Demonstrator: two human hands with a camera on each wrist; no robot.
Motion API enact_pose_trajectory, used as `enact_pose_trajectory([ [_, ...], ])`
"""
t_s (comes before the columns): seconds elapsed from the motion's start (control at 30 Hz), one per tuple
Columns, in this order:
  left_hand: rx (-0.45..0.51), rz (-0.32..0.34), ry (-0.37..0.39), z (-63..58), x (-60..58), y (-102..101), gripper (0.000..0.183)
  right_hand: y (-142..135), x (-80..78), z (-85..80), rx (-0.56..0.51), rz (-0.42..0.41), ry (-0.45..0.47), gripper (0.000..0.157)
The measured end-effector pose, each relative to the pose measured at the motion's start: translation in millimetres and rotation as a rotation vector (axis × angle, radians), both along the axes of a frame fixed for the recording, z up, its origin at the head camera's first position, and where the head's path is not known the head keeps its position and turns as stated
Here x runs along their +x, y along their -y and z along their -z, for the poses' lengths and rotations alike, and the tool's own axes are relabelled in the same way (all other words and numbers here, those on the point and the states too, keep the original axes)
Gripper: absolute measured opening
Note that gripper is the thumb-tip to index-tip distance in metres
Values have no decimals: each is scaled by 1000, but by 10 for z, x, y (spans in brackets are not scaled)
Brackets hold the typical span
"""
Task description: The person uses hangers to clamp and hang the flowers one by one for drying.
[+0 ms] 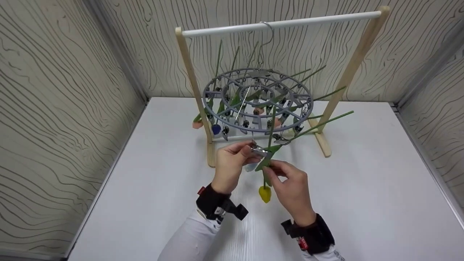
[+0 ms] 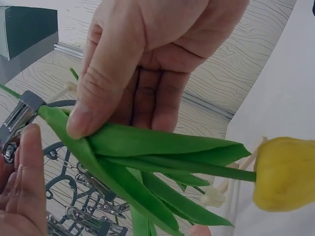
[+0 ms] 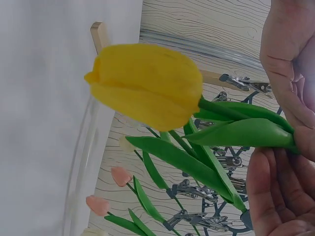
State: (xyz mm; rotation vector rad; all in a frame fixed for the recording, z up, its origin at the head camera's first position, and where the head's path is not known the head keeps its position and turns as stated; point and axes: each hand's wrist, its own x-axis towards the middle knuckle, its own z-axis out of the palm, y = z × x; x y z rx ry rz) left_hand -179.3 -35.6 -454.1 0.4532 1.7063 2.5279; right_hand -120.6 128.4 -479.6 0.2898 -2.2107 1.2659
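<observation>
My left hand (image 1: 232, 163) pinches a metal clip (image 1: 260, 150) that hangs from the front of a round grey clip hanger (image 1: 258, 129). The clip's dark tip meets the green stem of a yellow tulip (image 1: 265, 194), which points bloom-down. Just to the right, my right hand (image 1: 291, 185) pinches the tulip between thumb and fingers, at the base of its leaves. In the left wrist view the thumb presses on the green leaves (image 2: 162, 142), close to the clip (image 2: 19, 118). The yellow bloom (image 3: 147, 83) fills the middle of the right wrist view.
The hanger hooks over the white rod (image 1: 308, 22) of a wooden stand (image 1: 192, 79) on a white table (image 1: 145, 203). Several other tulips hang from its clips, among them a blue one (image 1: 216, 129) and pink ones (image 3: 120, 176). Their stems stick out behind and to the right.
</observation>
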Motion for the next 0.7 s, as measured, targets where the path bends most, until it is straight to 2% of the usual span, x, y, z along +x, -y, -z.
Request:
enact_pose_trajectory([
  [0.1,-5,1,7,-4,-17,-8,74,-9,-10,-14,-10,-8,52,21],
  [0.2,-36,-7,4,-5,-37,-12,58,-23,-16,-12,-19,-15,114,24],
  [0.37,-148,-27,-30,8,-84,24,35,-46,-14,38,-20,-9,150,28],
  [0.7,-280,-75,-71,53,-215,126,31,-217,19,132,32,49,147,20],
])
